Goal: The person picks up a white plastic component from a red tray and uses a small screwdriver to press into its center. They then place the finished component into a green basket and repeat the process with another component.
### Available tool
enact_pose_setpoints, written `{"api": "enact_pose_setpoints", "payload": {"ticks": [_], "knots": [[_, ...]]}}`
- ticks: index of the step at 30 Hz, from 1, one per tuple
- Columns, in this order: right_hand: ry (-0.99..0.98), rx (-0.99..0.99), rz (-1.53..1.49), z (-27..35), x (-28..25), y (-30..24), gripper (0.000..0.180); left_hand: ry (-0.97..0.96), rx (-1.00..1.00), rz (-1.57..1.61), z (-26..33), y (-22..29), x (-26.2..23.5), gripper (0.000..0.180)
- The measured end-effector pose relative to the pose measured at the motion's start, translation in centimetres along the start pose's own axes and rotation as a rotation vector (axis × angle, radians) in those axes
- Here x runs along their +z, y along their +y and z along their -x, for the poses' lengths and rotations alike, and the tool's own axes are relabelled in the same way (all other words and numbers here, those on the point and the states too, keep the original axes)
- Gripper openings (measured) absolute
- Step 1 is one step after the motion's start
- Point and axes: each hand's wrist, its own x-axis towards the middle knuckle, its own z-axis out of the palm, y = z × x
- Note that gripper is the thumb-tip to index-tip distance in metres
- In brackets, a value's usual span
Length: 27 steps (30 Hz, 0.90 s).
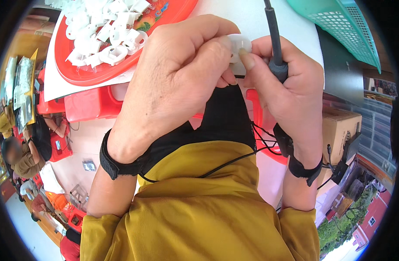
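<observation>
While I am pinching the small white plastic part between the fingertips of my left hand and right hand, just right of the red tray, my right palm is also closing around a dark tool handle. Judging it light, stiff and slippery, I am gripping its rim; open table is lying beyond the tray.

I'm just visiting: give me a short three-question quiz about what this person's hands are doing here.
1. True or false: the left hand and right hand both pinch the small white plastic part.
2. What else does the right hand grip? A) dark tool handle B) green basket C) cardboard box
3. What colour is the tray holding the pile of white parts?

Key: 1 true; 2 A; 3 red.
</observation>
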Motion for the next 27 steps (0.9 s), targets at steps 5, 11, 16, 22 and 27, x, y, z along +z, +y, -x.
{"api": "enact_pose_setpoints", "payload": {"ticks": [5, 11, 16, 22, 27], "knots": [[-0.057, 0.117, -0.105, -0.3, -0.8, -0.6, 0.012, 0.004, 0.056, 0.054, 0.2, -0.4, 0.2, 0.028], [-0.135, 0.226, -0.199, -0.7, -1.4, -1.0, 0.014, -0.002, 0.042, 0.121, 0.0, -0.6, -0.1, 0.03], [-0.15, 0.111, -0.118, -1.0, -1.3, -0.4, 0.015, -0.001, 0.051, 0.129, -0.1, -0.8, 0.0, 0.03], [-0.116, 0.134, -0.154, -1.1, -1.2, -0.7, 0.015, 0.003, 0.094, 0.128, -0.3, -1.0, 0.1, 0.03], [-0.106, 0.348, -0.327, -1.1, -1.7, -1.6, 0.013, 0.025, 0.133, 0.104, -0.2, -1.0, 0.3, 0.034]]}}
